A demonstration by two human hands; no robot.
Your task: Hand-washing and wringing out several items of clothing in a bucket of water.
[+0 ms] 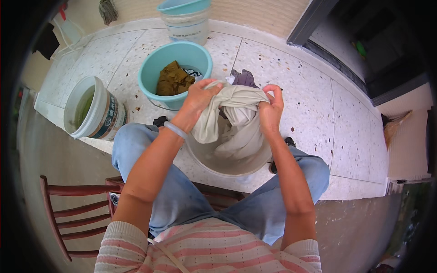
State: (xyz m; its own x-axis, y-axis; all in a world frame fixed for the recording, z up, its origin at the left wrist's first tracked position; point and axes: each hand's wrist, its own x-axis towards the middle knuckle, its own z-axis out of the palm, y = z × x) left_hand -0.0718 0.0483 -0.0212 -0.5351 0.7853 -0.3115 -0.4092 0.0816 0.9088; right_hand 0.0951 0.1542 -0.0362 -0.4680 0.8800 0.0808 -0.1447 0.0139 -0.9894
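Observation:
Between my knees stands a pale bucket [218, 167] with murky water in it. A wet cream-coloured cloth garment [239, 97] is stretched above it, its lower folds hanging down into the bucket. My left hand [199, 99] grips the garment at its left end, thumb on top. The right end is pinched in my right hand [271, 109]. Just beyond the garment lies a purple-grey cloth [244, 77] with a white piece beside it. A turquoise bucket [145, 73] to the upper left holds a brown cloth [174, 79] and a black-and-white patterned cloth.
A white bucket [100, 112] with greenish contents stands at the left. Near the wall, a turquoise basin [184, 7] rests on another white bucket [187, 29]. A red wooden chair [80, 211] is at the lower left. A dark doorway [341, 51] opens at the upper right.

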